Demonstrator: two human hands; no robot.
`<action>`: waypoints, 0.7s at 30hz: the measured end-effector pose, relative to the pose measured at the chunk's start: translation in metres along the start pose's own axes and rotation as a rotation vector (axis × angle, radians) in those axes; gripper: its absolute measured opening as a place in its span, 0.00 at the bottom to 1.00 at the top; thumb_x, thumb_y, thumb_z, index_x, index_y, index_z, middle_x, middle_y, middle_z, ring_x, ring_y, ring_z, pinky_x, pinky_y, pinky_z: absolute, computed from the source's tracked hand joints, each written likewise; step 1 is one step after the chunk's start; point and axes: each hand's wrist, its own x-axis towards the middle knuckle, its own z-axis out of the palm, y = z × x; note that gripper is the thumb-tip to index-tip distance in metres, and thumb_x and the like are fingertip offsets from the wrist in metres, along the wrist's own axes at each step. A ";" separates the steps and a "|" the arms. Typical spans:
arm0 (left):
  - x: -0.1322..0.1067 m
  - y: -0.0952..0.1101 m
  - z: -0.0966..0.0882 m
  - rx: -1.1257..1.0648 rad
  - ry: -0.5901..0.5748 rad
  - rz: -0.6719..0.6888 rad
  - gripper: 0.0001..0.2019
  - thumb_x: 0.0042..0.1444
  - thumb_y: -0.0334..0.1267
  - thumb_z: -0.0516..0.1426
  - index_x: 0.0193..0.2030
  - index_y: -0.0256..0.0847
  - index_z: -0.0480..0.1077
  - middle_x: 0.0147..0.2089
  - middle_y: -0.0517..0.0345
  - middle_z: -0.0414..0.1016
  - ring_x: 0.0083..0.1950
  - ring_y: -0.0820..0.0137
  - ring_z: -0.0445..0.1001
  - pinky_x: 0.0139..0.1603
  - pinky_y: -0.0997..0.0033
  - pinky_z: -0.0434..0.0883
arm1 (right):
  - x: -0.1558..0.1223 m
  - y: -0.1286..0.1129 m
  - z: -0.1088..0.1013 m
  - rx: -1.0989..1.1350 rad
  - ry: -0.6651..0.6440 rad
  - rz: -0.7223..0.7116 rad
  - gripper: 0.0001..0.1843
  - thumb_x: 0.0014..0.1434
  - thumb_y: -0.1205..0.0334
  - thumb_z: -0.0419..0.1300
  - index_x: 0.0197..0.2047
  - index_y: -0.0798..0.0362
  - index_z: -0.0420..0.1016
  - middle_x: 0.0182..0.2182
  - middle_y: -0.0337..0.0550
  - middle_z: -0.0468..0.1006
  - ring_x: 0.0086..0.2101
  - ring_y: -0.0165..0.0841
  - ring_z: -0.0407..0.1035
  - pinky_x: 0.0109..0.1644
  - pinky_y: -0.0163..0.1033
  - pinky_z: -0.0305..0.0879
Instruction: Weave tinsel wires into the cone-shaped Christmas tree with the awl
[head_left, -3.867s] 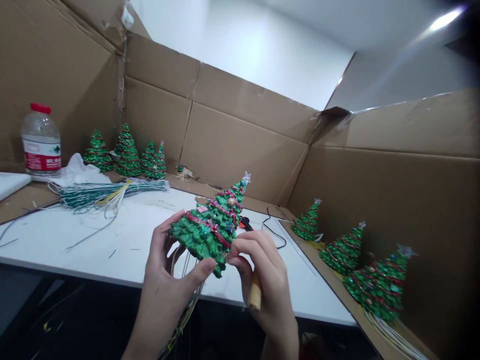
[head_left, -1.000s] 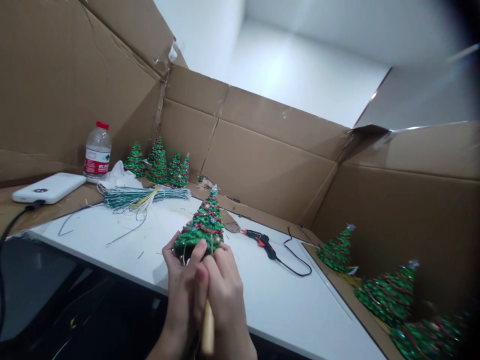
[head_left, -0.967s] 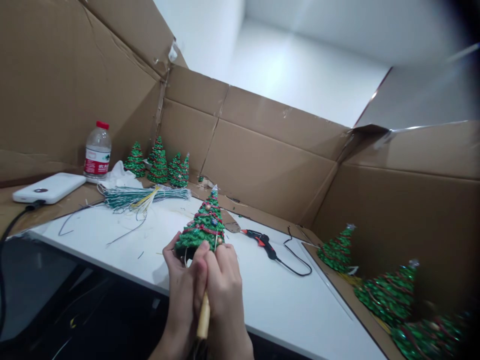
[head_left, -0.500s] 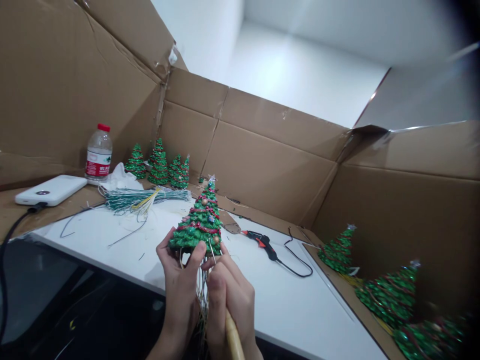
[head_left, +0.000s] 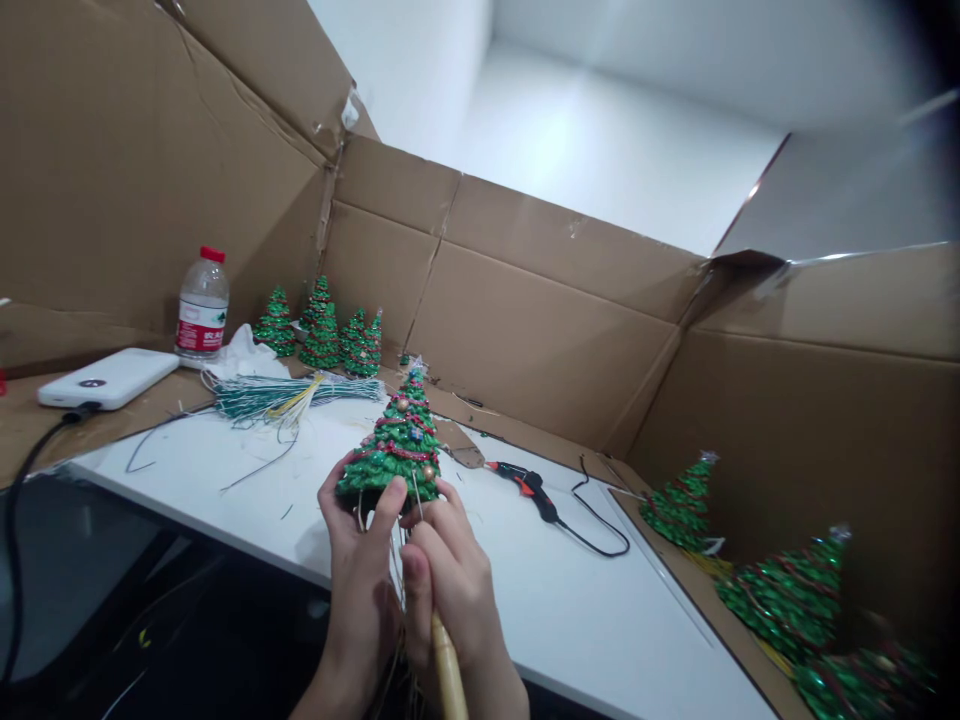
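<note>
A small decorated Christmas tree (head_left: 397,435), green with red garland, gold balls and a star on top, is held over the front of the white board. My left hand (head_left: 367,550) is closed around the left side of its base, thumb on the lower branches. My right hand (head_left: 454,570) grips an awl (head_left: 448,665) by its light wooden handle. The thin metal shaft points up, its tip at the tree's lower front branches; whether it has pierced them I cannot tell. Loose wires (head_left: 397,580) hang below the base between my hands.
A bundle of green wires (head_left: 259,398) lies behind to the left, near a power bank (head_left: 109,378) and a bottle (head_left: 202,305). A black glue gun (head_left: 529,487) lies right. More trees (head_left: 321,335) stand at the back left and others (head_left: 787,590) along the right edge. Cardboard walls (head_left: 555,310) enclose the table.
My right hand and the awl have shifted slightly left, and the shaft now stands more upright against the tree. The tree has moved a little left in view.
</note>
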 end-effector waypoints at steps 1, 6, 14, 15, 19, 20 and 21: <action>0.001 0.000 -0.001 -0.003 -0.002 -0.004 0.28 0.51 0.43 0.61 0.56 0.52 0.54 0.50 0.58 0.69 0.44 0.68 0.75 0.48 0.67 0.71 | 0.001 0.000 0.000 -0.017 -0.015 -0.015 0.19 0.67 0.64 0.39 0.24 0.51 0.55 0.23 0.36 0.58 0.26 0.29 0.58 0.50 0.49 0.65; 0.002 0.000 -0.003 0.021 0.015 -0.020 0.27 0.52 0.45 0.61 0.56 0.51 0.55 0.47 0.59 0.71 0.40 0.70 0.75 0.44 0.70 0.71 | 0.002 -0.002 -0.001 -0.072 -0.054 -0.056 0.20 0.68 0.64 0.38 0.24 0.51 0.54 0.23 0.36 0.56 0.26 0.28 0.56 0.51 0.49 0.65; 0.001 0.006 0.001 0.002 0.031 -0.015 0.23 0.51 0.42 0.61 0.53 0.50 0.59 0.43 0.61 0.72 0.37 0.73 0.76 0.39 0.75 0.71 | 0.004 0.001 0.000 -0.133 -0.050 -0.114 0.21 0.69 0.63 0.37 0.23 0.51 0.54 0.23 0.36 0.55 0.26 0.28 0.56 0.50 0.47 0.66; 0.001 0.006 0.001 -0.003 0.024 -0.021 0.24 0.51 0.42 0.61 0.53 0.50 0.58 0.43 0.61 0.72 0.37 0.73 0.76 0.39 0.75 0.71 | 0.003 0.002 0.000 -0.145 -0.049 -0.124 0.21 0.69 0.63 0.37 0.23 0.51 0.54 0.23 0.36 0.55 0.26 0.28 0.56 0.50 0.48 0.66; 0.002 0.006 -0.003 -0.001 0.017 -0.039 0.25 0.50 0.43 0.62 0.53 0.50 0.59 0.41 0.63 0.72 0.36 0.73 0.76 0.38 0.75 0.71 | 0.000 0.003 0.001 -0.203 -0.057 -0.159 0.22 0.69 0.61 0.37 0.24 0.52 0.57 0.23 0.36 0.56 0.26 0.29 0.56 0.51 0.48 0.66; 0.002 0.005 -0.004 0.000 0.018 -0.030 0.24 0.50 0.43 0.63 0.53 0.50 0.60 0.41 0.63 0.72 0.36 0.73 0.75 0.38 0.76 0.71 | 0.000 0.003 0.002 -0.220 -0.060 -0.162 0.22 0.69 0.61 0.37 0.24 0.52 0.57 0.23 0.36 0.56 0.26 0.29 0.55 0.51 0.48 0.66; 0.002 0.005 -0.004 -0.002 0.020 -0.018 0.23 0.50 0.43 0.63 0.51 0.49 0.61 0.40 0.64 0.72 0.36 0.74 0.75 0.38 0.77 0.71 | 0.000 0.002 0.002 -0.236 -0.059 -0.164 0.22 0.69 0.61 0.37 0.24 0.52 0.58 0.23 0.36 0.56 0.26 0.29 0.55 0.52 0.48 0.66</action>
